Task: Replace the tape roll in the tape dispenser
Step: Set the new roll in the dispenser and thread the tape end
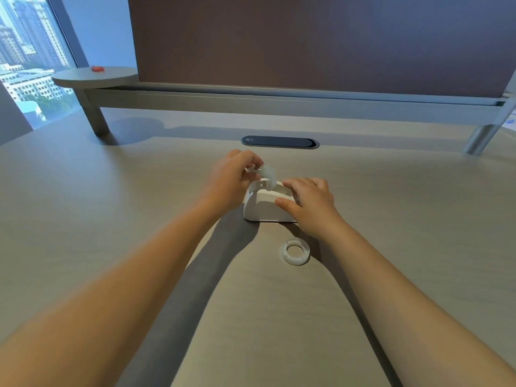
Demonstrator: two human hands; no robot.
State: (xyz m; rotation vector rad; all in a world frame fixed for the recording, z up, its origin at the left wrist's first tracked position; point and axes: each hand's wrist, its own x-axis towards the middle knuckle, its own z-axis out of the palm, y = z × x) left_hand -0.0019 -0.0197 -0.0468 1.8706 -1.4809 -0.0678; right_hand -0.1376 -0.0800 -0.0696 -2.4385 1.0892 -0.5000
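Note:
A white tape dispenser stands on the desk in the middle of the view. My right hand lies over its right end, thumb on the near side and fingers over the top, gripping it. My left hand pinches a translucent tape roll just above the dispenser's open slot at its left end; my fingers hide part of the roll. A second white ring, a tape roll or core, lies flat on the desk in front of the dispenser, near my right forearm.
The beige desk stretches wide on both sides. A dark oval cable port sits behind the dispenser. A raised shelf rail and dark partition close off the back. A round side shelf holds a small red object.

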